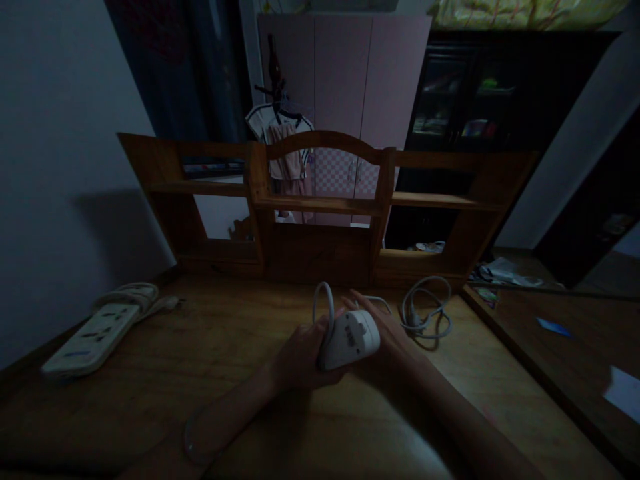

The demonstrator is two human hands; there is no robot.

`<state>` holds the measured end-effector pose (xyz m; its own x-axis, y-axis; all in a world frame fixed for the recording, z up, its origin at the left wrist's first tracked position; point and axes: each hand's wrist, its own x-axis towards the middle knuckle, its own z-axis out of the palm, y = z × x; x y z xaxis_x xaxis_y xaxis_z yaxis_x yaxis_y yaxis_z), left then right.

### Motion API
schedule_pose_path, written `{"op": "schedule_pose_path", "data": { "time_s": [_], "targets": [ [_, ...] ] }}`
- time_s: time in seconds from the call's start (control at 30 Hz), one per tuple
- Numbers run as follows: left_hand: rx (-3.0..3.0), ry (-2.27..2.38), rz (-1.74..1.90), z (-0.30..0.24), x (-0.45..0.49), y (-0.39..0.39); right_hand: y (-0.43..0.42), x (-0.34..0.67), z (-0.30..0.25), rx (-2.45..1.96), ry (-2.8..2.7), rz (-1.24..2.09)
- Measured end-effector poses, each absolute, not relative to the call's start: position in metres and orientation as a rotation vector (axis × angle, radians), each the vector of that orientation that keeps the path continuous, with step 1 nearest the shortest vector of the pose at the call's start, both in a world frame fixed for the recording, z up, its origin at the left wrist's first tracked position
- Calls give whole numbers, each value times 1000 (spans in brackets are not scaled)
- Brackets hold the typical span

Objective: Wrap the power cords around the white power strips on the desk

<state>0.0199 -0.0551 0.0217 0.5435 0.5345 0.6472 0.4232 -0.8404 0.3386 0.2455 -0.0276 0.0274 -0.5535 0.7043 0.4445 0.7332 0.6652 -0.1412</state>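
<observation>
A white power strip (353, 339) is tilted up above the desk, one end turned toward me. My left hand (305, 353) is closed around its left side and underside. From the strip a grey cord (324, 288) arches up in a loop by my left thumb. Just behind and to the right of the strip is my right hand (383, 327), its visible fingers stretched out near the cord; the strip partly hides it. Farther right, the rest of the cord lies in loose loops on the desk with its plug (414, 320).
A second white power strip (95, 339) with its cord bundled lies at the left of the wooden desk (225, 347). A wooden shelf rack (320, 253) stands along the back edge. To the right is a lower brown surface (550, 347) with a blue card (553, 327) and white paper (624, 393).
</observation>
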Motion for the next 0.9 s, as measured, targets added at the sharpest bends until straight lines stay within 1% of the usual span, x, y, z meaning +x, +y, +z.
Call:
{"op": "schedule_pose_path", "data": {
  "time_s": [0.33, 0.67, 0.9],
  "targets": [
    [2684, 789, 1190, 26, 19, -54, -33, 249, 39, -1010, -2501, -167],
    [2842, 819, 1290, 20, 17, -54, -17, 265, 24, -1122, -2512, -403],
    [2798, 762, 1340, 23, 18, -52, -17, 273, 29, -1114, -2565, -452]
  ]
}}
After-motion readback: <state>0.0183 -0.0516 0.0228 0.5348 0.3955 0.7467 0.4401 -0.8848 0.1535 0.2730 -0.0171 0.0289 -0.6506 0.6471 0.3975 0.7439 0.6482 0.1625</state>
